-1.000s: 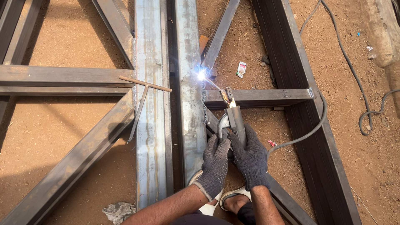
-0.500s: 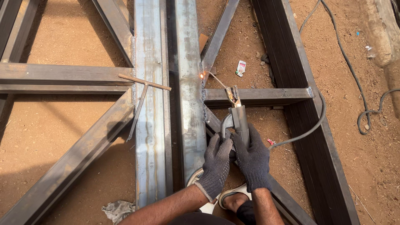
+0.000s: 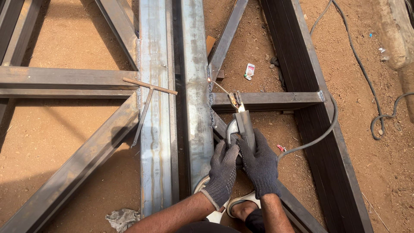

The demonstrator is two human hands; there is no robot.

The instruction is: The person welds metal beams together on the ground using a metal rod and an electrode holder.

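Arc flash from a second ago is gone; only a small glow shows at the tip of the welding rod (image 3: 220, 87), which has hardly shifted. Both gloved hands stay wrapped on the electrode holder (image 3: 242, 123): left hand (image 3: 223, 169) closed around its lever side, right hand (image 3: 260, 165) gripping the handle, the two touching. Rod tip sits at the right edge of the upright steel tube (image 3: 196, 82), where the cross bar (image 3: 267, 100) butts against it. A rough weld bead runs down that edge. Cable (image 3: 321, 133) loops right from the handle over the dark right beam (image 3: 315, 125). Open sandy ground (image 3: 254, 47) lies far of the cross bar, hemmed by a diagonal brace and the beam. Left, a T-shaped rod (image 3: 148, 88) lies across the second tube (image 3: 153, 129). Near edge: sandalled foot (image 3: 241, 207), crumpled rag (image 3: 122, 218).
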